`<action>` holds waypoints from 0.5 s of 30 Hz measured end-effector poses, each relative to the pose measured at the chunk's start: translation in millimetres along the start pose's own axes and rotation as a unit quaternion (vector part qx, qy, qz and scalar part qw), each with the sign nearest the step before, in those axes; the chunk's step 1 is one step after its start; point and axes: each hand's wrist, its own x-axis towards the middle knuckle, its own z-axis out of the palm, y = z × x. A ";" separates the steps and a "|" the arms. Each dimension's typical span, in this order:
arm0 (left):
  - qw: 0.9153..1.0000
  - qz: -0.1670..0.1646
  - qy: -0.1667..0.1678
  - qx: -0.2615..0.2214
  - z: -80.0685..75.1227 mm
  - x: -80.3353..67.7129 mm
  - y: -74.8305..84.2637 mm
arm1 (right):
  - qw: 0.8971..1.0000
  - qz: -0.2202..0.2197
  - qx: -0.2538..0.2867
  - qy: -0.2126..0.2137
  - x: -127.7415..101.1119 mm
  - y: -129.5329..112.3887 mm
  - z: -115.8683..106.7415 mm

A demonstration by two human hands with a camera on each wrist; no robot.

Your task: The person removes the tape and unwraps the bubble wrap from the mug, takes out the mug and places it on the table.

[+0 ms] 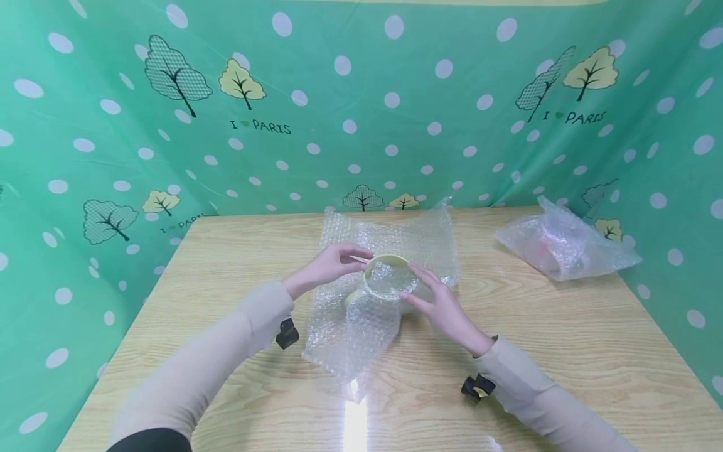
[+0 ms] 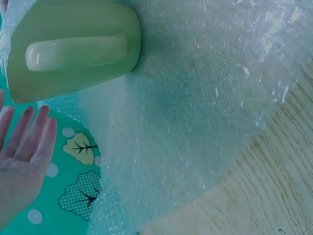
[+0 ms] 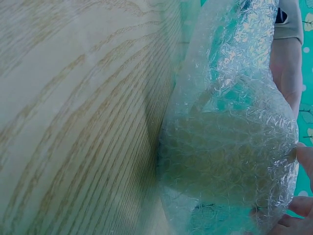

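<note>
A pale yellow-green mug (image 1: 390,258) stands upright on a sheet of bubble wrap (image 1: 333,320). The sheet comes up over its near and right sides and into its mouth. Beside the rim's left, the left hand (image 1: 334,263) reaches in; in the left wrist view its fingers (image 2: 34,132) are extended. The mug's handle (image 2: 78,54) shows uncovered there. The right hand (image 1: 443,307) holds the wrapped mug at its right, thumb in front and fingers behind. In the right wrist view the mug (image 3: 225,152) appears through the wrap, and part of that hand is cut off.
A bubble-wrapped bundle (image 1: 565,245), faintly pink inside, lies at the table's far right. The wooden table (image 1: 226,376) meets a green dotted curtain (image 1: 316,125) at the back and sides. The sheet's far part spreads behind the mug.
</note>
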 end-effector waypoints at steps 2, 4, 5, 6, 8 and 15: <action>1.000 0.001 -0.002 0.003 0.5 -0.9 2.8 | 1.000 0.000 0.000 0.000 0.0 0.1 0.2; 1.000 0.004 -0.002 0.007 1.0 -0.5 1.8 | 1.000 -0.001 0.001 0.000 0.1 0.4 0.5; 1.000 0.006 -0.002 0.008 1.4 -0.2 1.4 | 1.000 -0.001 0.001 0.000 0.1 0.5 0.5; 1.000 0.008 -0.002 0.008 1.6 0.1 1.0 | 1.000 -0.002 0.002 0.000 0.1 0.6 0.6; 1.000 0.014 -0.003 0.010 2.4 2.4 -3.2 | 1.000 -0.002 0.002 0.001 0.2 1.0 0.8; 1.000 0.006 -0.004 0.013 3.2 3.9 -2.5 | 1.000 0.000 -0.002 0.003 0.4 1.2 0.7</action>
